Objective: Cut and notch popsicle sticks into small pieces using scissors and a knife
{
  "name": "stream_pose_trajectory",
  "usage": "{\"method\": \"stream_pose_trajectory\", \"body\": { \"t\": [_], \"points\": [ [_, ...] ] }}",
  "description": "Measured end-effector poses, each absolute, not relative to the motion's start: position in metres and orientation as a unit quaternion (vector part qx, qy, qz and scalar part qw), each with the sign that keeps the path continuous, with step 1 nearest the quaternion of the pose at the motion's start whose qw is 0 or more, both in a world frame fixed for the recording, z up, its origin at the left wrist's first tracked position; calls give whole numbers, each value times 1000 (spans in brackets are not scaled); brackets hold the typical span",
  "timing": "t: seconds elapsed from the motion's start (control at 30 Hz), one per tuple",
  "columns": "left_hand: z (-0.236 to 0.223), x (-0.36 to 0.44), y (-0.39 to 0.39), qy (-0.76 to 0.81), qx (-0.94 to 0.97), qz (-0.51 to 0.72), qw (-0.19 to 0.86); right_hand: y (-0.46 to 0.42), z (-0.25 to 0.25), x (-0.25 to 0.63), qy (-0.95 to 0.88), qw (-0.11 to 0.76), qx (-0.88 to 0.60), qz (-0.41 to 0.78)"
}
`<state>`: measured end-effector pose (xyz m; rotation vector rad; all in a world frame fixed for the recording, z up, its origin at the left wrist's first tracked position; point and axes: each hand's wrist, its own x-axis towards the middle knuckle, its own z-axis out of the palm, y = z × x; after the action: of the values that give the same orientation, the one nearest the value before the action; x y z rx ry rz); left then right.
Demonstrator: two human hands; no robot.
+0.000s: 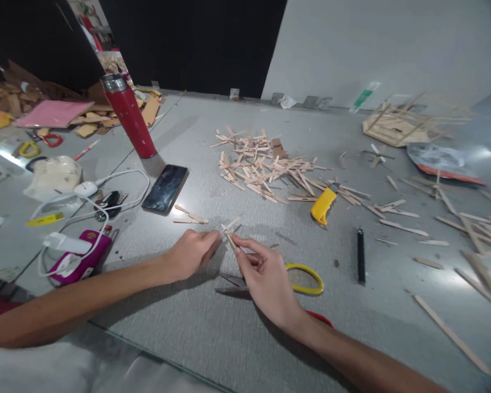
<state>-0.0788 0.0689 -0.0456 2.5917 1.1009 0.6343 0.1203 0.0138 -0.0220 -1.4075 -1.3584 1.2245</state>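
Note:
Pinched between the thumb and fingers of my right hand (270, 278) is a small wooden stick (231, 240). My left hand (194, 252) is closed with its fingertips at the stick's far end. Thin pale slivers (232, 222) show there, but what the left fingers hold is too small to make out. Partly under my right hand lies a pair of scissors (306, 279), with one yellow and one red handle and the blades pointing left. Just beyond my left hand rest a few thin wooden pieces (190, 215).
Beyond my hands spreads a pile of wooden pieces (262, 164), with a yellow utility knife (324, 204) beside it. A phone (165, 189), red flask (131, 117) and purple device with white cable (84, 255) are left. Rightward lie a black pen-like tool (360, 256) and a wooden stick frame (409, 123).

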Motion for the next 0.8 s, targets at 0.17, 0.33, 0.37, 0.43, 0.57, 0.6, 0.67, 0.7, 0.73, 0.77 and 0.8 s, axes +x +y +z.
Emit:
{"method": "stream_pose_trajectory", "body": {
  "t": [0.17,0.33,0.37,0.43,0.57,0.6,0.67,0.7,0.73,0.77,0.8],
  "points": [
    [-46,-75,66,421,871,224,117,13,-25,120,-548,419,-556,463],
    [-47,-75,66,436,863,227,115,12,-29,120,-551,419,-551,467],
    [-47,-75,66,432,865,228,118,12,-29,120,-549,416,-551,471],
    [-46,-76,67,416,872,226,126,12,-28,121,-544,412,-553,478],
    [-47,-78,68,384,886,219,141,12,-27,121,-536,406,-555,490],
    [-47,-78,68,385,885,220,142,12,-27,121,-538,406,-555,488],
    [-48,-77,67,399,878,223,140,13,-26,121,-546,409,-555,476],
    [-48,-77,67,408,874,226,139,13,-26,121,-551,411,-555,469],
    [-48,-76,66,417,869,228,138,13,-26,120,-556,413,-553,463],
    [-48,-76,65,424,865,229,138,13,-26,120,-559,415,-552,458],
    [-48,-75,65,431,862,230,138,13,-26,120,-561,417,-551,455]
  ]
}}
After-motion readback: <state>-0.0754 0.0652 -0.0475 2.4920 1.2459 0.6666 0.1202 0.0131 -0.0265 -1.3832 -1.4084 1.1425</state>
